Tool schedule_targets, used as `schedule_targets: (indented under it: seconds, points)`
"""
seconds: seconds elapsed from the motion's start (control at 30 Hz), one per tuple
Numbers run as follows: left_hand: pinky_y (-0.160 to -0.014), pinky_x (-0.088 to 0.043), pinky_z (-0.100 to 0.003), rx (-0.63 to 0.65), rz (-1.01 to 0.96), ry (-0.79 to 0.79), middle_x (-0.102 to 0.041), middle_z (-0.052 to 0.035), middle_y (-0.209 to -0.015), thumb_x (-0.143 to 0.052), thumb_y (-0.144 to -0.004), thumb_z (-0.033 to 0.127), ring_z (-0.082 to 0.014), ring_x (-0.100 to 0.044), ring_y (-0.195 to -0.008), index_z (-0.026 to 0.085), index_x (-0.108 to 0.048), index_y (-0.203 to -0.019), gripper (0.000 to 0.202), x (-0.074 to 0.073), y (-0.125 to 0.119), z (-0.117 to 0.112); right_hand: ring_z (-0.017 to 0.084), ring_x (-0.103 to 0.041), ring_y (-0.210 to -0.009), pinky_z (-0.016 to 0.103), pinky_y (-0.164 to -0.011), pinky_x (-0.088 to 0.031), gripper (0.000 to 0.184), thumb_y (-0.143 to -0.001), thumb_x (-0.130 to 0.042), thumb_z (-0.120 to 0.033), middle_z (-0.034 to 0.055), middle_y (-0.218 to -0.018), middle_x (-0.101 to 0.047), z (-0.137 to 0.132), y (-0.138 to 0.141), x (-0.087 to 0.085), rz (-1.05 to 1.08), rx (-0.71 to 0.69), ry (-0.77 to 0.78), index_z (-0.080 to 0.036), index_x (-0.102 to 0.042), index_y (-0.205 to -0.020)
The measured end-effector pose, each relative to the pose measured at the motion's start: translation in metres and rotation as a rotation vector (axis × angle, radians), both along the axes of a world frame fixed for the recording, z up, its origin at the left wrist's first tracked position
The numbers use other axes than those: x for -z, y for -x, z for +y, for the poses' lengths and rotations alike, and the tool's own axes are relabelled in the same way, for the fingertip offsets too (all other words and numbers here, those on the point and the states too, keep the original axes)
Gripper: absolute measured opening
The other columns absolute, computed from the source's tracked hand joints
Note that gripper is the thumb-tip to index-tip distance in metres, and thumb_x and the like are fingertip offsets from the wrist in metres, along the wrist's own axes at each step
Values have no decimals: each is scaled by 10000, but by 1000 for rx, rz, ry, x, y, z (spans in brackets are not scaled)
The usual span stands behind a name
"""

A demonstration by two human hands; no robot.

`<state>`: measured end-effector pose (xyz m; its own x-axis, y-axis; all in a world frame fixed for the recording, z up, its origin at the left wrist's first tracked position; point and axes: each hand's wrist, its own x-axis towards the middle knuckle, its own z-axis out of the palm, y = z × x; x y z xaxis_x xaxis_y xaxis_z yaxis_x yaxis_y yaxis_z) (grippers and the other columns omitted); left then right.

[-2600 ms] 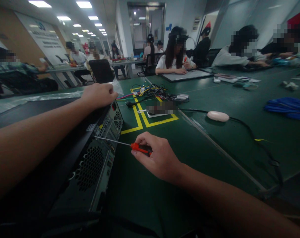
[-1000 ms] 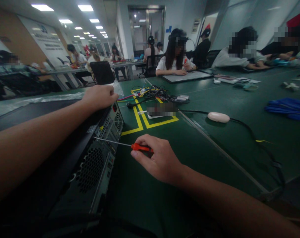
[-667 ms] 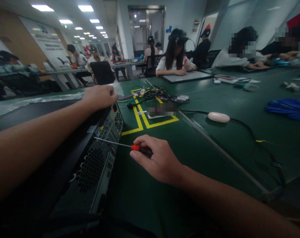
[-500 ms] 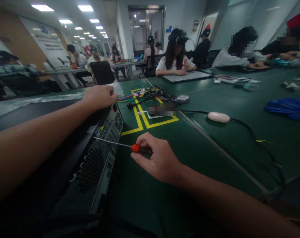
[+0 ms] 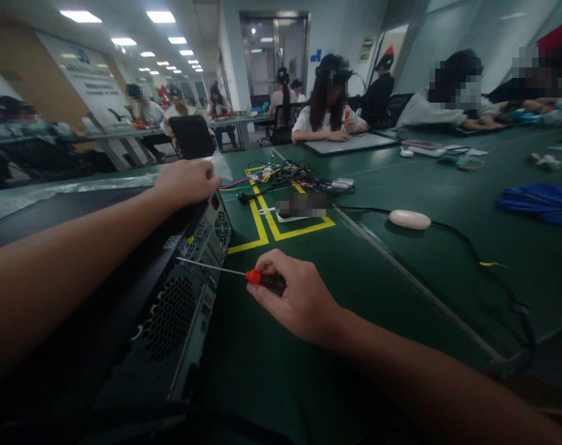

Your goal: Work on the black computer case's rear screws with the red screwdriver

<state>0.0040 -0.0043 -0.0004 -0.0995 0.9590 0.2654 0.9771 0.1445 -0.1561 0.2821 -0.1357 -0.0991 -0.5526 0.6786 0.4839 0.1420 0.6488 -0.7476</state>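
Note:
A black computer case lies on its side at the left, its metal rear panel with vents and ports facing right. My left hand is closed at the case's far rear corner, fingers curled against the edge; the fingertips are partly hidden. In my right hand is a screwdriver with a red and black handle, gripped between thumb and fingers. Its thin shaft points left, and the tip is at the rear panel's upper edge. Whether a screw sits under the tip is too small to tell.
Beyond the case lies a tangle of cables on the green table, near yellow tape markings. A white oval device sits on a black cord to the right, with a blue bundle farther over. Several people work at the tables behind.
My right thumb and fingers have shifted very slightly around the screwdriver handle. My left hand, the case and the screwdriver tip look the same as before.

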Motion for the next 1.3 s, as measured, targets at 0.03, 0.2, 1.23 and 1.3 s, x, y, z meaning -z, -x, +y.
schedule_targets:
  seconds: [0.03,0.2,1.23,1.3]
  points:
    - [-958,-523,-480,2,-10,-2,-774,-189,-1210,-431,-909,566,-405,-694,-1131,201,-765,-1237,594,0,0,0,151,-673,-768,295,-710,-479,122,-947,-725,-246,7,-888,-731,0,0,0,1,0,2,-209,-619,-994]
    - [-916,-528,-486,12,-4,-5,-771,-212,-1188,-409,-914,532,-410,-699,-1112,193,-762,-1240,588,0,0,0,157,-682,-783,303,-717,-487,122,-948,-721,-259,15,-903,-745,0,-1,-1,-14,0,19,-209,-622,-998]
    - [-951,-514,-437,-23,5,16,-771,-178,-1206,-407,-901,564,-386,-690,-1148,198,-756,-1241,610,-2,-4,-2,151,-662,-754,293,-708,-491,142,-951,-738,-309,19,-903,-735,-2,-1,-3,-9,10,33,-199,-659,-994]
    - [-951,-514,-435,-27,11,18,-770,-173,-1202,-405,-904,566,-386,-688,-1152,199,-756,-1243,610,-2,-4,-2,156,-657,-763,300,-719,-481,143,-962,-732,-324,23,-905,-737,-2,-1,-4,-24,30,5,-196,-679,-995]
